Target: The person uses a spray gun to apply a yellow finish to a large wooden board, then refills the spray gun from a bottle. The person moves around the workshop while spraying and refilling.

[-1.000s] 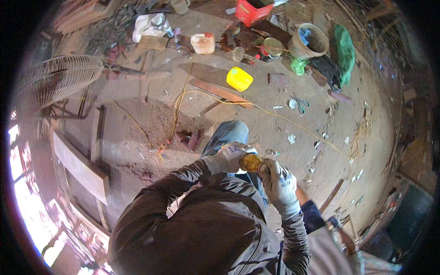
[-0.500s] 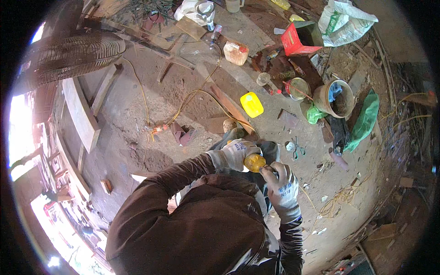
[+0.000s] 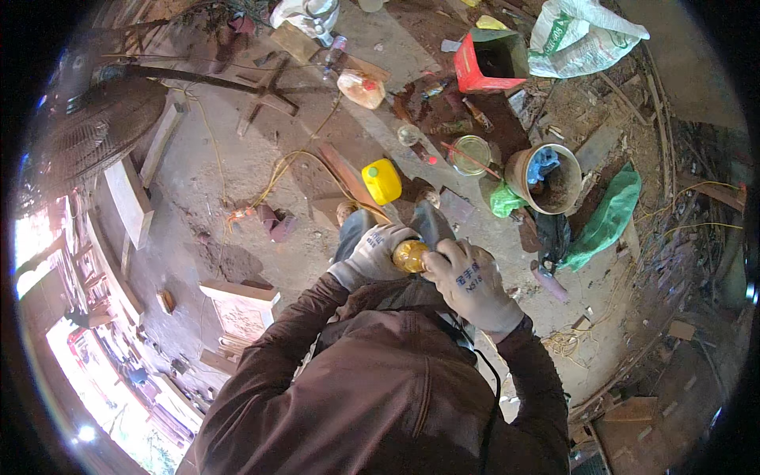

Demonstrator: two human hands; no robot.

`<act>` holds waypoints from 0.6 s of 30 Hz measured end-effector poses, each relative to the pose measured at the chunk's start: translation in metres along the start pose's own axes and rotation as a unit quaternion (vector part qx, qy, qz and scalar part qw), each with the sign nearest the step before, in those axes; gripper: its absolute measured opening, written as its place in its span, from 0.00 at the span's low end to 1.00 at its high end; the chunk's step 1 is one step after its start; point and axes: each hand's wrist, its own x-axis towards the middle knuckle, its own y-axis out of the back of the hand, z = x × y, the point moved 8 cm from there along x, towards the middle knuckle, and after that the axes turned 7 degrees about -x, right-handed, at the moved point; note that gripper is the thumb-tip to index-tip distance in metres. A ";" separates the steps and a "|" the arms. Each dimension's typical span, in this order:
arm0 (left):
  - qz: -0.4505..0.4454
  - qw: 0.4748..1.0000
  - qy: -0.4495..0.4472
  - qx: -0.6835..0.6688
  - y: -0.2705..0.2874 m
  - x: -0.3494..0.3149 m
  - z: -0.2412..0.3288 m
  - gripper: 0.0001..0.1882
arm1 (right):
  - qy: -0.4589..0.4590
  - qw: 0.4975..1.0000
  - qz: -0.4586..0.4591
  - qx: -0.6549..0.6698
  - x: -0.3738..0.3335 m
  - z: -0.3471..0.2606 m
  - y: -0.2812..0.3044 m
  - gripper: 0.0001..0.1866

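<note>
Both my hands wear pale work gloves and meet in front of my chest around a small amber-yellow bottle point(image 3: 411, 256). My left hand point(image 3: 372, 255) grips its left side. My right hand point(image 3: 467, 281) closes over its right end, hiding the cap or neck. My brown jacket fills the lower middle of the view, and my knees in jeans point(image 3: 356, 224) show just beyond the hands.
On the dirt floor ahead lie a yellow jerrycan point(image 3: 381, 180), a round tin point(image 3: 470, 154), a bucket point(image 3: 548, 180) with a blue rag, green bags point(image 3: 606, 218), a red box point(image 3: 484, 62) and a white sack point(image 3: 582, 36). A yellow cord point(image 3: 289, 170) runs left; a fan grille point(image 3: 103, 127) and carved wood panels point(image 3: 237, 313) stand at left.
The view has swung, so the floor clutter has shifted right and upward in the picture. Both hands have stayed closed on the amber bottle in front of my chest.
</note>
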 end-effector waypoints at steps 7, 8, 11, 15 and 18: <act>0.075 0.997 0.018 -0.008 -0.012 0.010 -0.006 0.28 | 0.118 0.988 0.083 -0.052 -0.003 0.023 0.022 0.18; 0.090 0.996 0.018 -0.004 -0.011 0.008 -0.008 0.28 | 0.106 0.989 0.099 -0.016 -0.001 0.027 0.024 0.17; 0.062 0.997 0.033 -0.022 -0.014 -0.005 -0.023 0.32 | 0.052 0.984 0.131 0.105 -0.001 0.040 0.020 0.12; 0.034 0.998 -0.030 -0.047 -0.015 -0.018 -0.012 0.36 | -0.074 0.947 0.088 0.298 -0.004 0.060 -0.014 0.10; 0.033 0.992 -0.076 -0.098 -0.026 -0.033 -0.012 0.36 | -0.128 0.900 0.050 0.414 -0.007 0.066 -0.072 0.09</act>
